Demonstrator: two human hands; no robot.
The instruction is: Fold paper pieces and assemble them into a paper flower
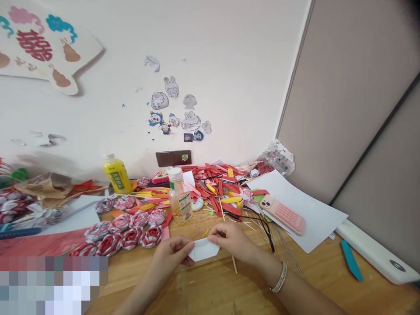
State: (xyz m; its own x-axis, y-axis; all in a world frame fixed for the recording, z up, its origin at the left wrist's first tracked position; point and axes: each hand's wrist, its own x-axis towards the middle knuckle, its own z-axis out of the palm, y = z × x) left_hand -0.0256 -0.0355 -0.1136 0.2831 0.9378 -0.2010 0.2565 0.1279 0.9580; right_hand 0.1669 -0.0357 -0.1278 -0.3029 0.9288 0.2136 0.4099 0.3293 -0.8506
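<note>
White folded paper is held just above the counter, near its front edge. Left hand: fingers pinch the paper's left end, thumb on top. Right hand: fingers pinch its upper right edge; bracelet on that wrist. Clear bottle with white cap stands just beyond the paper. Rolled paper roses sit left of it; a pile of red, pink and yellow strips lies along the counter's back edge by the wall. Pink phone rests on a white sheet toward the back right corner.
</note>
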